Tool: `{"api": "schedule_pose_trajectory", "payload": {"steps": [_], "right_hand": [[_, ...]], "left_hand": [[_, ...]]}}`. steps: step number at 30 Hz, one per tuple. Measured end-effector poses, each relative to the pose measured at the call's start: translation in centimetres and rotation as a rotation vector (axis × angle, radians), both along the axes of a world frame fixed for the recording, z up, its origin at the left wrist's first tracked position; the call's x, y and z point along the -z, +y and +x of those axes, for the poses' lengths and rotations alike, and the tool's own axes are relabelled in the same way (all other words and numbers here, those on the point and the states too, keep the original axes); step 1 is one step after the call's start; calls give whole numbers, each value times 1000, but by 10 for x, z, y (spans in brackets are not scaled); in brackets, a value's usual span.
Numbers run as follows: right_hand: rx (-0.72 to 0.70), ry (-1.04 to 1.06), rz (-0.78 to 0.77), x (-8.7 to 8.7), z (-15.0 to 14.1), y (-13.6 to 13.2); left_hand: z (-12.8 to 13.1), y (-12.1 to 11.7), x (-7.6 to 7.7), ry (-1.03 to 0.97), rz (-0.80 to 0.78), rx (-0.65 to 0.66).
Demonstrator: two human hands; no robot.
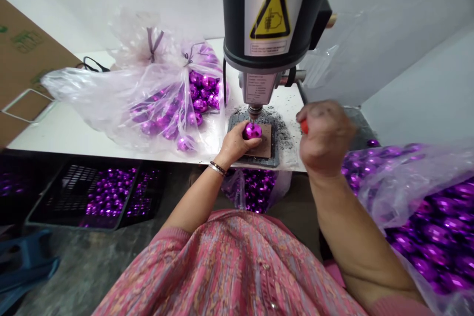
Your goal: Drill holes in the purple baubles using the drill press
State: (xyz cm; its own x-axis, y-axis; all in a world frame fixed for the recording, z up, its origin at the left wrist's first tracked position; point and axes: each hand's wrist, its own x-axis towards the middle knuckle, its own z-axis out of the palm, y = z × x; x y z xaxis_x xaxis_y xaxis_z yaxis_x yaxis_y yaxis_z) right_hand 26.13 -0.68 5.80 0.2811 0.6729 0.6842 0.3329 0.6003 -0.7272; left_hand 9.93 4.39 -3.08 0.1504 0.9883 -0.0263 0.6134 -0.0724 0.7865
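Purple baubles (200,105) sit in a clear bag (92,90) on the bench (74,134), with more in a black crate (59,197) below. The left grip (234,147) is clamped on one bauble (252,131), holding it on a brown pad (265,142) under the drill (259,19). The right grip (326,138) is closed around a red handle (304,127), above a bulging bag (407,173) of baubles.

Clear plastic bag (92,94) of purple baubles (200,91) on the white bench (74,133), cardboard sheet (29,59) just beside it. Black crate (66,192) of the same baubles on the concrete floor (92,266), blue plastic stool (25,261) near it. Second full bag (418,173) low at right.
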Motion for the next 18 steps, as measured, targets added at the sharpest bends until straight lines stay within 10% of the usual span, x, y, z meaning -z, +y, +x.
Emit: {"api": "schedule_pose_trajectory", "payload": {"steps": [7, 14, 18], "right_hand": [[27, 102, -269, -88, 8, 33], [138, 135, -353, -90, 7, 28], [140, 218, -395, -85, 3, 19]], "left_hand": [[-7, -16, -7, -22, 50, 36], [-32, -60, -11, 8, -80, 499], [-46, -61, -8, 30, -90, 408]]}}
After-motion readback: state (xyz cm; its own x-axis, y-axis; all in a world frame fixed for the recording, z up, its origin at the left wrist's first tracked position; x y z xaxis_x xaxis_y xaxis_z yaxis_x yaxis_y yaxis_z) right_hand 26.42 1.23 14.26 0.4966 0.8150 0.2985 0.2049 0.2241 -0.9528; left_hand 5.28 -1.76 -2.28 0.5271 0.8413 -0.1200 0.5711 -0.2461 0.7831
